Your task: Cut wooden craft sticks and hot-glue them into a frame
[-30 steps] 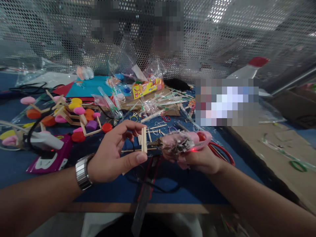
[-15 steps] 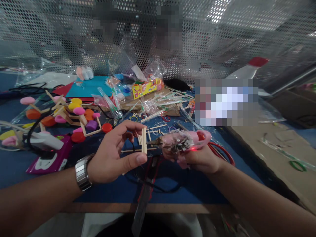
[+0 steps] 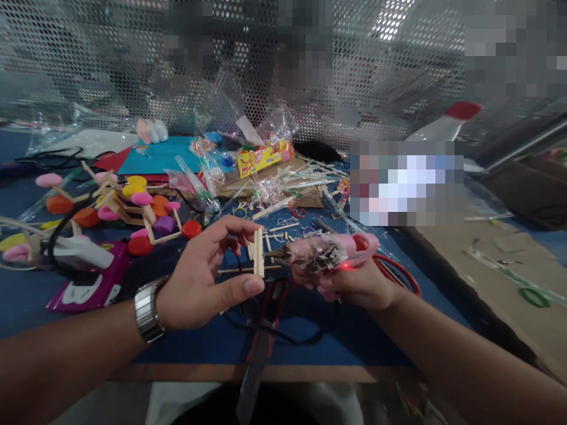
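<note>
Between the thumb and fingers of my left hand (image 3: 199, 277) is a short pair of pale wooden sticks (image 3: 259, 252), held upright side by side. My right hand (image 3: 354, 286) is wrapped round the handle of a pink hot glue gun (image 3: 325, 251), whose body is smeared with glue and tattered wrapping. A red light glows near its grip. The metal nozzle points left, its tip at or very near the sticks; whether it touches I cannot tell. Below my hands a box cutter (image 3: 261, 348) lies with its blade over the table's front edge.
Stick models with colourful clay lumps (image 3: 142, 206) stand at left, beside a purple power strip (image 3: 95, 283). Cut sticks (image 3: 283, 227), rubber bands and plastic wrappers lie behind my hands. A yellow box (image 3: 266, 156) sits further back; cardboard (image 3: 478, 283) lies at right.
The glue gun's nozzle has shifted very slightly; my left hand and the sticks hold the same place.
</note>
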The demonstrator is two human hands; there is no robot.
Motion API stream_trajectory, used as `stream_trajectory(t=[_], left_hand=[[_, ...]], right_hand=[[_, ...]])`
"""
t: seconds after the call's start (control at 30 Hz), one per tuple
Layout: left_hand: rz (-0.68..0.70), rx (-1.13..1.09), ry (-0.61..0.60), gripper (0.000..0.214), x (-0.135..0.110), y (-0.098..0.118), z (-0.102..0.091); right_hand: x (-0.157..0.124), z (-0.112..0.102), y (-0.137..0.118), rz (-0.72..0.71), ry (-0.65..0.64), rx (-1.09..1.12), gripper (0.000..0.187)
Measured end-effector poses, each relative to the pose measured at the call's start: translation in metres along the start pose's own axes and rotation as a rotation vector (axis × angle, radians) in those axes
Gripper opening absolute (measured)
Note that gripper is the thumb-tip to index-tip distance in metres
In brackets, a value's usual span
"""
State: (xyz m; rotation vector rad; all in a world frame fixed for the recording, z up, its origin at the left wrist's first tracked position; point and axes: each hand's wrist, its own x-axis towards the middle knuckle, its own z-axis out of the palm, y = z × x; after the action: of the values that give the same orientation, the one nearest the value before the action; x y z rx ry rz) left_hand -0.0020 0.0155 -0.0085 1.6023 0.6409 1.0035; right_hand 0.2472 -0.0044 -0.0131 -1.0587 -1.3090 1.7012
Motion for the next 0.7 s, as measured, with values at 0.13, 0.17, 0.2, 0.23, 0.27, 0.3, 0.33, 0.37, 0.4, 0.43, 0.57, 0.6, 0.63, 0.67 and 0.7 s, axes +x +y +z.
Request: stream_trajectory(t=[0.13,0.17,0.2,0.23,0.27,0.3,0.33,0.37,0.4,0.43,0.57,0.6,0.63,0.67,0.7], left_hand=[[-0.013,-0.005,0.001,0.054,-0.0005,0.0004,-0.0003],[-0.016,-0.008,-0.001,0.054,-0.0006,0.0003,-0.0004],[-0.017,-0.010,-0.004,0.054,-0.0008,0.0002,-0.0006],[-0.016,-0.011,-0.006,0.054,-0.0010,0.0000,-0.0006],[-0.015,-0.011,-0.007,0.054,-0.0011,-0.0002,-0.0007],[-0.013,-0.010,-0.006,0.054,-0.0012,-0.0004,-0.0007],[-0.011,-0.008,-0.004,0.054,-0.0013,-0.0006,-0.0007],[-0.008,-0.006,-0.002,0.054,-0.0013,-0.0008,-0.0007],[-0.007,-0.005,-0.002,0.054,-0.0013,-0.0010,-0.0007],[-0.006,-0.004,-0.001,0.054,-0.0013,-0.0012,-0.0008],[-0.008,0.006,-0.008,0.055,-0.0013,-0.0014,-0.0011],[-0.008,0.008,-0.009,0.055,-0.0014,-0.0013,-0.0012],[-0.008,0.008,-0.008,0.054,-0.0014,-0.0012,-0.0011],[-0.008,0.008,-0.009,0.054,-0.0015,-0.0011,-0.0010],[-0.008,0.006,-0.009,0.054,-0.0015,-0.0010,-0.0009]], right_hand=[[-0.0007,-0.0007,0.0019,0.039,0.086,0.003,0.026],[-0.0009,-0.0008,0.0023,0.041,0.102,0.006,0.026],[-0.0011,-0.0010,0.0026,0.042,0.109,0.007,0.026],[-0.0012,-0.0011,0.0028,0.042,0.114,0.005,0.026],[-0.0012,-0.0013,0.0029,0.044,0.112,0.002,0.026],[-0.0012,-0.0014,0.0031,0.046,0.107,-0.001,0.026],[-0.0012,-0.0016,0.0033,0.046,0.097,-0.002,0.026],[-0.0011,-0.0018,0.0035,0.046,0.091,0.000,0.026],[-0.0010,-0.0020,0.0037,0.046,0.088,0.002,0.027],[-0.0009,-0.0020,0.0038,0.048,0.089,0.005,0.028],[-0.0005,-0.0012,0.0029,0.057,0.102,0.012,0.025],[-0.0004,-0.0008,0.0023,0.056,0.102,0.017,0.023],[-0.0004,-0.0004,0.0017,0.059,0.103,0.021,0.022],[-0.0004,0.0000,0.0012,0.065,0.103,0.024,0.022],[-0.0005,0.0003,0.0007,0.072,0.106,0.026,0.023]])
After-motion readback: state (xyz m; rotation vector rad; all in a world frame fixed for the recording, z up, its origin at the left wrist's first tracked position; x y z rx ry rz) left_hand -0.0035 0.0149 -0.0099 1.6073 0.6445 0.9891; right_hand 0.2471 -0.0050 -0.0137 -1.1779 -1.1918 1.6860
